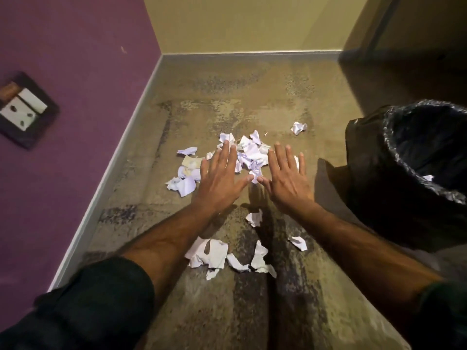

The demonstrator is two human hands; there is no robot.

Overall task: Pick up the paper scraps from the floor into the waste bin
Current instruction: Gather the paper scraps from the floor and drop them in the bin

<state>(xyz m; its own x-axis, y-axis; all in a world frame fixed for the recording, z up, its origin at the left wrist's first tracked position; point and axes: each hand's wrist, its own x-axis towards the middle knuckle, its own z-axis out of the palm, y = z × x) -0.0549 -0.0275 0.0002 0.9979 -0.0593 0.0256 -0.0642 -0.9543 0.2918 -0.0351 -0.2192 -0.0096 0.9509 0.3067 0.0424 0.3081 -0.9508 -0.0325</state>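
Several white paper scraps lie on the mottled carpet. The main heap (pixel 249 154) sits between and just beyond my two hands. My left hand (pixel 220 176) is flat with straight fingers over the heap's left side. My right hand (pixel 286 176) is spread flat over its right side. Both hold nothing, and the thumbs nearly meet at a crumpled scrap (pixel 255 170). More scraps lie left of the heap (pixel 184 181), under my forearms (pixel 214 253), and one ball (pixel 298 127) lies farther off. The waste bin (pixel 394 147), lined with a black bag, stands at the right with one scrap (pixel 428 177) inside.
A purple wall (pixel 75 59) with a grey skirting runs along the left and carries a socket plate (pixel 24 109). A yellow wall closes the far end. A dark doorway or furniture edge (pixel 417 34) stands at the far right.
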